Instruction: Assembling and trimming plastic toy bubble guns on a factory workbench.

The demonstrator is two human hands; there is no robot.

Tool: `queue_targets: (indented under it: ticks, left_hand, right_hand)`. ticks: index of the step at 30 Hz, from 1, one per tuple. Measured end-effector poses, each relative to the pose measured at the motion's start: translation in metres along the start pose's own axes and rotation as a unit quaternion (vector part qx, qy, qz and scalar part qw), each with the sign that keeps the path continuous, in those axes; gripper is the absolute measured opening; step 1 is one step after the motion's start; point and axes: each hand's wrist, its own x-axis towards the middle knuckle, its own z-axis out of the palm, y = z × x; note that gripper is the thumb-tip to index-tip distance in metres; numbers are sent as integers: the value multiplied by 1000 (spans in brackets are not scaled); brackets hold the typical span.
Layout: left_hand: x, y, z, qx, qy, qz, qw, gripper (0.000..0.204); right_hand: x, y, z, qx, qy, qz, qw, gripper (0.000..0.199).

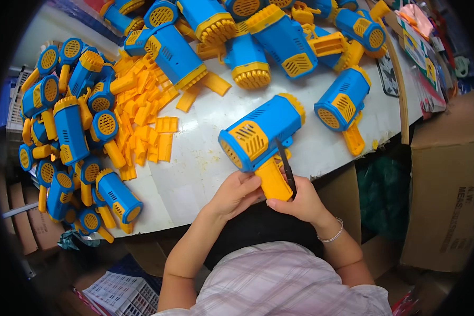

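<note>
A blue and yellow toy bubble gun [263, 131] is held in front of me over the table's near edge, its yellow handle [274, 180] pointing down toward me. My left hand [238, 193] is closed at the left side of that handle, with some fingers hidden behind it. My right hand [302, 201] closes around a slim dark pointed tool [287, 167], whose tip reaches up beside the gun's trigger area; its thumb is against the bottom of the handle. What kind of tool it is I cannot make out. Another bubble gun [344, 100] lies just to the right.
Many more bubble guns [68, 129] are heaped at the left and along the back of the white table [195, 174]. Loose yellow plastic pieces [142, 116] form a pile between them. A phone [387, 73] lies at the right by a wooden strip [399, 89]. Cardboard boxes [442, 184] stand beyond.
</note>
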Motion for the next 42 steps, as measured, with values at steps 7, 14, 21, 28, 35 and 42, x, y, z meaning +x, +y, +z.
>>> queue_targets:
  ticks: [7,14,21,28,35,42]
  left_hand:
    - [-6,-8,11,96,68,29,993,47]
    - [-16,-10,22,109,126,38,985,33]
    - [-6,-8,8,-5,4,3,1000,43]
    - [5,-7,8,29,12,3,999,45]
    - [19,-6,33,94,90,-28,991,37]
    - [18,-1,25,124,99,-15,987,39]
  right_hand:
    - [0,6,1,-129,19,47,990,32]
    - [-4,6,12,-179,62,-24,982,32]
    - [-11,-11,-2,-104,35,36,993,31]
    - [-7,-12,-12,-108,37,26,993,35]
    - [-2,-3,-21,-161,111,7,981,24]
    - [4,-2,-15,-131,108,15,985,31]
